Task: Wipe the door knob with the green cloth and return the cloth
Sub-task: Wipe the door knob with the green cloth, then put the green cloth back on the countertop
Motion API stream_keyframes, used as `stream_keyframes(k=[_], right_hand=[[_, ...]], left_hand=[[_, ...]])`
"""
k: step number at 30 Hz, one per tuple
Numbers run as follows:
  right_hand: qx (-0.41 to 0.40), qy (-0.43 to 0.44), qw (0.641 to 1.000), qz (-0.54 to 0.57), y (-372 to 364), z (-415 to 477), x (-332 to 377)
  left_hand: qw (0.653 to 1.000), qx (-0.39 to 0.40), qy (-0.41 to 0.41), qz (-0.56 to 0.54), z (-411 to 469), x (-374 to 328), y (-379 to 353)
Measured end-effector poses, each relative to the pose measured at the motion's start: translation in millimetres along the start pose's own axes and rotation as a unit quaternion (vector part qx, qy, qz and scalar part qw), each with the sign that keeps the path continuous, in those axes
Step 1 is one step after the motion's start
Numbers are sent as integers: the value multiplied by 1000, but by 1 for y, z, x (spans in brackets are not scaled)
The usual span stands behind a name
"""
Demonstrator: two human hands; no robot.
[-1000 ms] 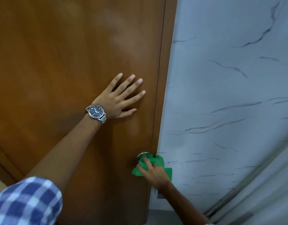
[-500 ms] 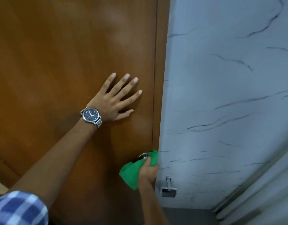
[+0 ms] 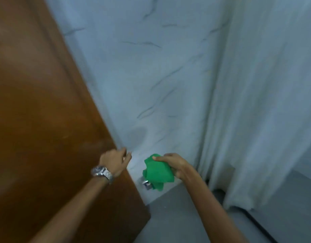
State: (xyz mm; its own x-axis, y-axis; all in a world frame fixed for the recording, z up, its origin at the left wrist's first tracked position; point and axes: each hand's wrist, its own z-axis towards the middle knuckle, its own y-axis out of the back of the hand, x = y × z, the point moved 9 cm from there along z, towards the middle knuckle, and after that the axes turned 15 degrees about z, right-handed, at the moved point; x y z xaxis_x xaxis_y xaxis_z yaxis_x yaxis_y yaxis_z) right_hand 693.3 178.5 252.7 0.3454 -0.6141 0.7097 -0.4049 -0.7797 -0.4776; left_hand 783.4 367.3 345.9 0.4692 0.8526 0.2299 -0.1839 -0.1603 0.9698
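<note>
The view is blurred. The green cloth [image 3: 158, 172] hangs bunched in my right hand [image 3: 175, 165], held in the air away from the brown wooden door [image 3: 46, 120], in front of the marbled wall. My left hand [image 3: 116, 160], with a steel watch on the wrist, is curled at the door's right edge. A small glint of metal, the door knob [image 3: 128, 153], shows between its fingers. The rest of the knob is hidden by the hand.
A white marbled wall [image 3: 142, 76] stands behind the door. A pale curtain [image 3: 265, 102] hangs at the right, down to the grey floor [image 3: 186, 221]. A small metal door stop [image 3: 147, 183] sits low on the wall, partly behind the cloth. A dark cable [image 3: 256, 220] runs along the floor.
My right hand has pulled the cloth off the knob and moved right. My left hand has left the door's face and dropped to the knob at the door's edge. My view has swung right and down.
</note>
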Motion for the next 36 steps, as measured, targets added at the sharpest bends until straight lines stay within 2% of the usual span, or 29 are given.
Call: stream_keyframes(k=[1, 2, 3, 4, 5, 7, 8, 10, 11, 12, 15, 18, 20, 25, 28, 30, 32, 34, 35, 36], right_hand=[[-35, 25, 999, 7, 38, -15, 12], [-76, 52, 995, 27, 85, -37, 25], [-94, 69, 993, 29, 109, -53, 33], [-118, 90, 988, 36, 142, -76, 40], [-132, 111, 984, 52, 179, -101, 45], [-149, 143, 972, 113, 251, -159, 46], [-166, 158, 964, 133, 287, -192, 42], [-239, 196, 940, 147, 361, -264, 25], [-293, 217, 919, 151, 398, -305, 10], [-349, 235, 893, 159, 436, -351, -11], [-456, 237, 839, 179, 513, -464, -87], [-501, 206, 808, 231, 560, -553, -193], [-529, 206, 775, 277, 572, -602, -269], [-627, 223, 646, 374, 569, -678, -453], [-673, 190, 597, 392, 561, -683, -538], [-707, 102, 605, 351, 558, -673, -581], [-734, -42, 616, 283, 552, -663, -619], [-744, -140, 615, 221, 551, -662, -631], [-741, -173, 621, 189, 553, -665, -628], [-740, -194, 627, 145, 557, -670, -618]], left_hand=[[979, 137, 57, -143, -4, -35, -42], [920, 284, 69, -261, -12, -95, -83], [832, 425, 67, -351, -33, -144, -117], [746, 528, 35, -405, -53, -207, -134], [673, 591, 0, -445, -69, -271, -137], [563, 634, -31, -530, -99, -388, -113], [522, 633, -18, -572, -109, -440, -98], [468, 613, -33, -635, -129, -537, -68], [466, 606, -53, -643, -143, -581, -51], [480, 601, -81, -634, -164, -627, -36], [513, 611, -232, -556, -239, -749, -10], [560, 616, -363, -418, -344, -843, -12], [557, 622, -439, -332, -429, -883, -21], [504, 595, -596, -191, -615, -927, -87], [471, 518, -706, -107, -679, -924, -144], [442, 420, -792, -22, -702, -913, -184], [396, 290, -864, 108, -712, -896, -222], [351, 210, -898, 162, -713, -887, -231], [342, 189, -904, 171, -713, -885, -227], [351, 171, -905, 168, -713, -889, -219]])
